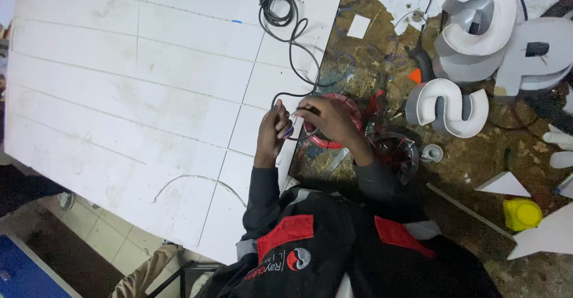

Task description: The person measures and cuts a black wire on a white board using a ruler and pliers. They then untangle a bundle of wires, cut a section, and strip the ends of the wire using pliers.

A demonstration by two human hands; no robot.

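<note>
A black cable (pixel 292 41) is held at its near end between both hands, at the right edge of a large white board (pixel 131 83). The left hand (pixel 273 132) is closed around the cable end and what seems a small dark tool; the right hand (pixel 327 119) pinches the tip from the other side, fingers bent. What exactly is done to the tip cannot be told. From the hands the cable runs up over the board to a loose coil near the top edge, not unwound. A red spool (pixel 334 140) lies just under the right hand on the dirty bench (pixel 477 172). White letter shells (pixel 471 29) are stacked well apart, at the right; a yellow cap (pixel 521 213) lies nearer.
</note>
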